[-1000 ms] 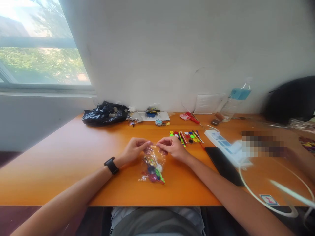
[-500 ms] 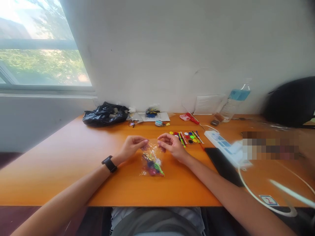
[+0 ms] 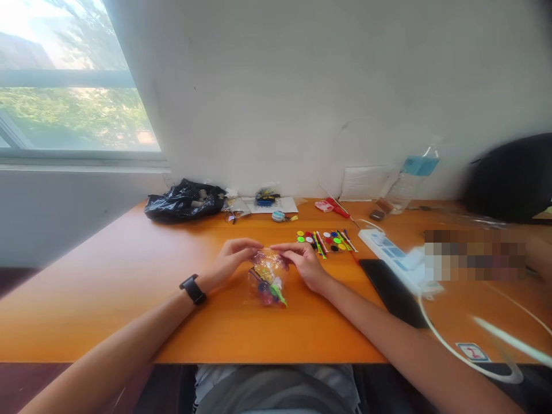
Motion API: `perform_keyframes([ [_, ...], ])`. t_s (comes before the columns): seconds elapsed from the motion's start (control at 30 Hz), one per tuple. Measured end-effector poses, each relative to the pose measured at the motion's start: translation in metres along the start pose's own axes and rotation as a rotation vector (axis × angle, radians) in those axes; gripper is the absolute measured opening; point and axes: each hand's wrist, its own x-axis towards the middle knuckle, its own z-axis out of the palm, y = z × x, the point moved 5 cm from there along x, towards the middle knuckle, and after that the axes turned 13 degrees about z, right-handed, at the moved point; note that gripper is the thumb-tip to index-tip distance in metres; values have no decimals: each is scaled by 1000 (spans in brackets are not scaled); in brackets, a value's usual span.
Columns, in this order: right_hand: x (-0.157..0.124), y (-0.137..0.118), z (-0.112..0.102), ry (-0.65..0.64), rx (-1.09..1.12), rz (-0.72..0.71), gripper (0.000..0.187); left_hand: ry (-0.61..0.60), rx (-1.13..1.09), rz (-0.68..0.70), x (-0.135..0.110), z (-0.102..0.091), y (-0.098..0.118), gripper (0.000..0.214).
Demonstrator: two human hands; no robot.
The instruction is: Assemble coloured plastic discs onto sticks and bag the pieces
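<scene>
A clear plastic bag lies before me on the wooden table, holding small pieces in green, yellow, dark blue, red and white. Its upper edge is pinched at the left corner by my left hand, which has a black watch on the wrist. On the opposite corner my right hand grips the bag between thumb and fingers. Beyond my right hand lie rows of coloured discs and thin sticks. What the pieces in the bag are exactly is blurred by the shiny film.
At the back left sits a black plastic bag. A round tin-like item and a red packet lie along the wall. To the right are a white power strip, a black phone-like slab, a bottle and a white cable.
My right fingers have straightened and moved left along the bag's top edge, closer to my left hand. The bag's top has drawn down slightly and its contents have shifted a little.
</scene>
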Motion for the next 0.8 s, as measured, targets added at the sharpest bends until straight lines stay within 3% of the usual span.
perform_keyframes([
  [0.2, -7, -12, 6, -47, -109, -104, 26, -43, 32, 5, -1, 4, 5, 29],
  [0.33, -7, -11, 3, -11, -80, -81, 33, 4, 46, -5, -1, 5, 3, 40],
  [0.47, -5, -8, 6, 32, -205, -89, 32, 1, 86, 35, -1, 7, 2, 38],
  [0.63, -4, -1, 14, -33, -263, -79, 32, -62, 151, 47, -1, 13, 4, 39],
  [0.8, 0, 1, 8, -79, -220, -37, 34, -116, 159, 16, 1, 12, 3, 38],
])
